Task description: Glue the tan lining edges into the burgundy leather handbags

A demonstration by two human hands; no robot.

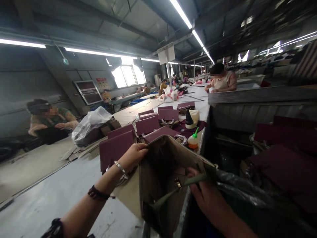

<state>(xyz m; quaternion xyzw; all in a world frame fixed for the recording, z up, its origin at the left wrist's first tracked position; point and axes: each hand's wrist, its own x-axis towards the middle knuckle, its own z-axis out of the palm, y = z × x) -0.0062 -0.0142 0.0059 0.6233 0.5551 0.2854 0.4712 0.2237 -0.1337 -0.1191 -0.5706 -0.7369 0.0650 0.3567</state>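
An unfinished handbag (160,172), its dark interior facing me, is tilted at the table's edge. My left hand (135,154) pinches the upper left rim of the bag between thumb and fingers. On the right side, my right hand (201,188) is closed on the bag's side, its fingertips reaching inside the opening. A green strap (164,199) with a small brass-coloured clasp (178,183) crosses the opening and passes over my right fingers. The bag's lower part is in shadow.
Several burgundy bags (148,125) stand behind on the white table (56,195). Near them are a glue bottle with a green nozzle (193,140) and a cream container (192,119). More burgundy pieces (277,172) lie at right. Co-workers sit left (53,117) and stand far right (223,81).
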